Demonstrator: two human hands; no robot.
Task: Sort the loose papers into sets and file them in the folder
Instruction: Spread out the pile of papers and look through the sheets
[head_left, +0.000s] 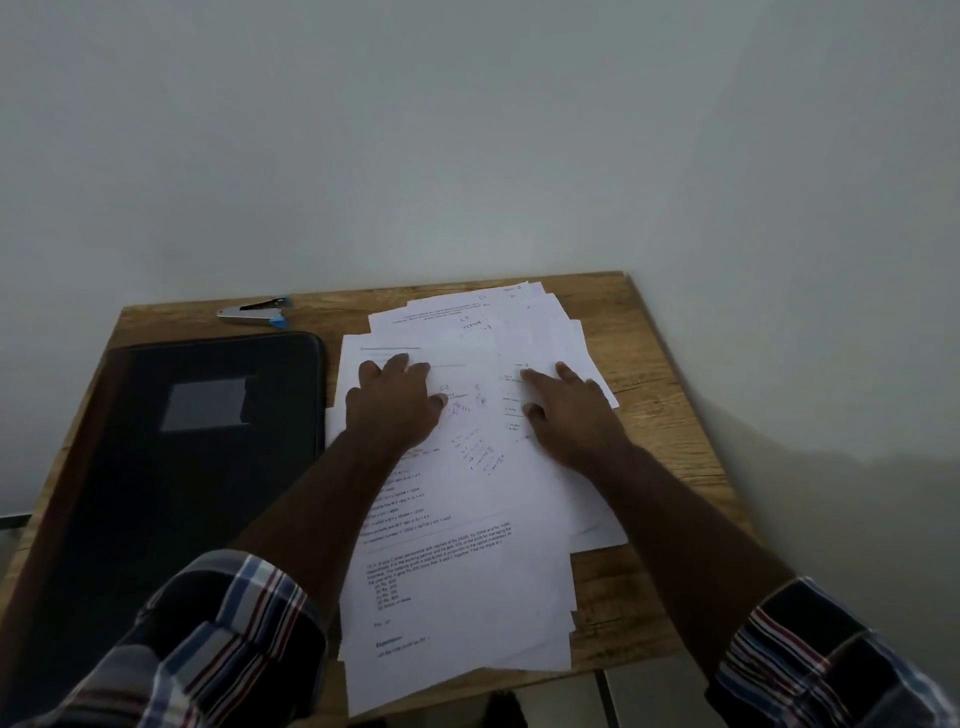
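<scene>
The loose papers (467, 545) are lying fanned in an overlapping heap over the counter (660, 488), running from 12 o'clock down past its 6 o'clock edge. The folder (171, 467) is lying closed at 9 o'clock, a stapler (254, 312) beyond it. The left hand (397, 405) and right hand (566, 415) are pressing flat, fingers released and spread, gripping nothing. The sheets are probably light, floppy and slippery, so pinching a free corner while pinning the rest looks safest.
</scene>
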